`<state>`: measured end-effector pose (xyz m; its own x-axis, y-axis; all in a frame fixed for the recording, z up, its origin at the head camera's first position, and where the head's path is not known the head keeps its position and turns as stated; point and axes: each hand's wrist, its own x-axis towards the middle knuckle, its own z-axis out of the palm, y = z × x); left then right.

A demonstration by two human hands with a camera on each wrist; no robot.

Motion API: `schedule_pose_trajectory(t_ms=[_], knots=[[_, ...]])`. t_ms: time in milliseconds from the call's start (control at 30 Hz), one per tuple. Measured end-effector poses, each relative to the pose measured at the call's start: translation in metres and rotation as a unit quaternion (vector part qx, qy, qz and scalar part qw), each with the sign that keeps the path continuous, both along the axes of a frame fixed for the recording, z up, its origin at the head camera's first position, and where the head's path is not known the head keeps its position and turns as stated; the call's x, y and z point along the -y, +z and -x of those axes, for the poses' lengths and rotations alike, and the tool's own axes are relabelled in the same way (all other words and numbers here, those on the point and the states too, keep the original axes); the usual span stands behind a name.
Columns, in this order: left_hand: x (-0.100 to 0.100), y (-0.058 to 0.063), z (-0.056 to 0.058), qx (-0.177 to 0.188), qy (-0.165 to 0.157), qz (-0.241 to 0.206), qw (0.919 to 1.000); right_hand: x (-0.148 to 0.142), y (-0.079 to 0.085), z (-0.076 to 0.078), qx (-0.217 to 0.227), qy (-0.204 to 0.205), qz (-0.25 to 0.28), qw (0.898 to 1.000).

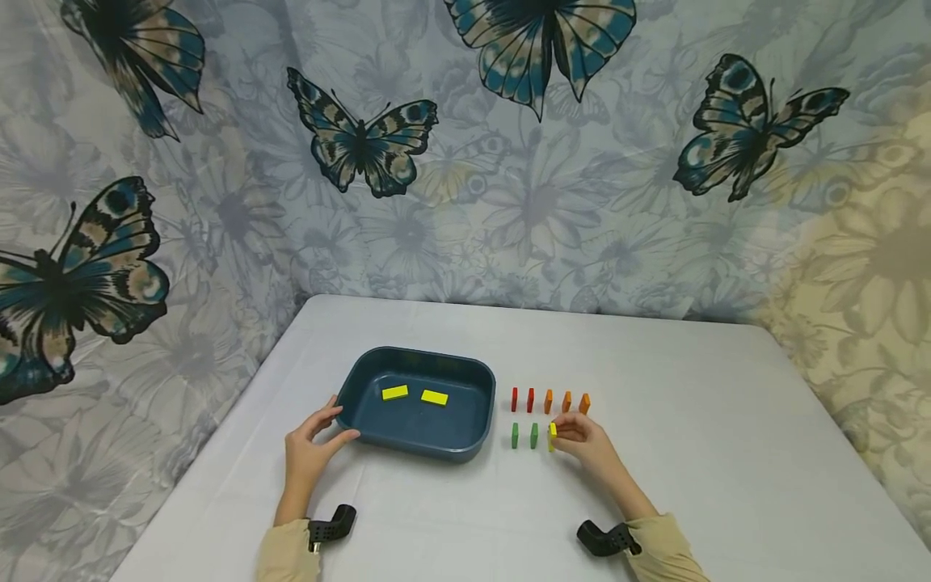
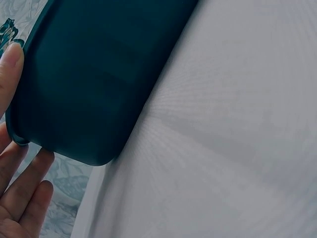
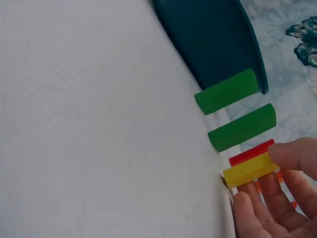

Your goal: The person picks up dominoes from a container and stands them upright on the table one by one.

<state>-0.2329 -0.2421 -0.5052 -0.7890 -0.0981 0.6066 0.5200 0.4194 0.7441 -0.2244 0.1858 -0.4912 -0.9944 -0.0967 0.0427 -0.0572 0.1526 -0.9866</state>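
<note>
My left hand [image 1: 311,449] holds the near-left corner of a dark teal rectangular tub [image 1: 429,449], thumb and fingers spread about its rim. Two yellow domino blocks [image 1: 395,393] lie flat inside the tub. To its right, my right hand [image 1: 585,440] pinches another yellow domino block [image 3: 250,169] between thumb and fingers. The block stands upright, its lower end close over the white table. Left of it, two green domino blocks [image 1: 534,436] stand on end in the same row. Behind, in a second row, stand two red blocks [image 1: 514,399] and three orange blocks [image 1: 566,402].
A white cloth covers the table [image 1: 698,436]. Butterfly-print fabric [image 1: 538,202] hangs behind it and on the left. Each wrist wears a black camera mount [image 1: 607,539]. The standing blocks are narrow and closely spaced, just right of the tub.
</note>
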Motion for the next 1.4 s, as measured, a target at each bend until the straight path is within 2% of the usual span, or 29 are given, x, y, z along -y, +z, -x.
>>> schedule_pose_trajectory(t_ms=[200, 600, 667, 900, 967, 1167, 1400], knots=[[0.001, 0.000, 0.001, -0.010, -0.004, -0.001, 0.9999, 0.002, -0.001, -0.001, -0.011, -0.003, -0.006, 1.000], [0.002, 0.005, 0.001, 0.000, 0.004, 0.002, 1.0000, 0.003, -0.005, -0.001, -0.049, -0.008, -0.001, 0.999], [0.001, 0.007, 0.000, -0.002, 0.004, 0.002, 1.0000, 0.003, -0.006, -0.002, -0.047, -0.010, 0.001, 0.999], [-0.008, 0.028, -0.013, 0.003, 0.002, 0.009, 1.0000, 0.005, -0.007, -0.005, -0.019, -0.021, 0.004, 1.000], [-0.009, 0.029, -0.014, 0.006, 0.002, 0.006, 1.0000, 0.005, -0.007, -0.004, -0.013, -0.017, 0.002, 1.000], [-0.009, 0.029, -0.014, 0.001, -0.006, -0.005, 1.0000, 0.003, -0.009, -0.001, -0.031, 0.002, -0.021, 0.999], [-0.011, 0.028, -0.014, -0.008, -0.009, -0.008, 0.9999, 0.002, -0.008, -0.002, -0.035, -0.003, -0.044, 0.998]])
